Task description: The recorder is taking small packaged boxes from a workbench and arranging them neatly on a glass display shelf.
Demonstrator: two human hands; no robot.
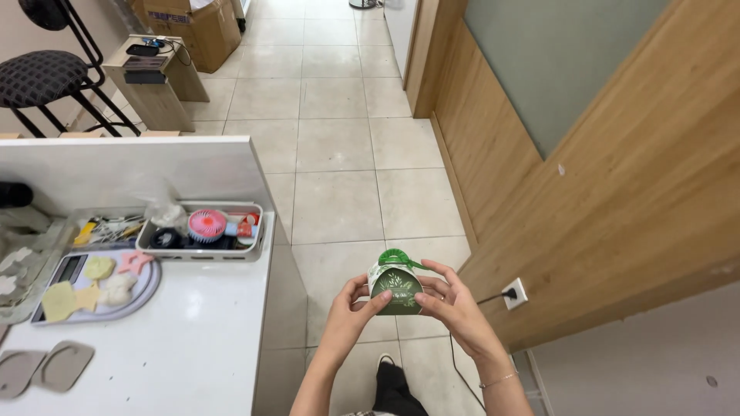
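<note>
over the tiled floor (339,139), clear of the desk (193,331) edge, both hands meet around a small green-and-white box (395,286) with a curved green handle on top.

- left hand (353,306): fingers curled against the box's left face, thumb across the front near the lower corner. closed on the box.
- right hand (455,302): fingers wrapped over the right side and upper edge, thumb toward the front. also closed on the box. thin bracelet (499,379) on that wrist.
- box sits between the two hands, touching both, held roughly upright; its long axis runs top to bottom in view, handle end pointing away from the body, base toward the wrists. front face tilted up at the camera.
- neither hand is plainly nearer; grip looks even, box centred between the palms.
- box is well apart from the desk, off to its right, at about the level of the desk's near corner.

around it:
- desk carries a white tray (202,245) holding a pink round fan (206,225) and small clutter, and a grey plate (139,296) with pale yellow and pink shaped pieces.
- wooden wall panel (586,223) on the right with a socket (513,293), a cord plugged in.
- black stool (42,73) and cardboard box (204,27) far back left.
- dark trouser leg (393,389) below the hands.
</note>
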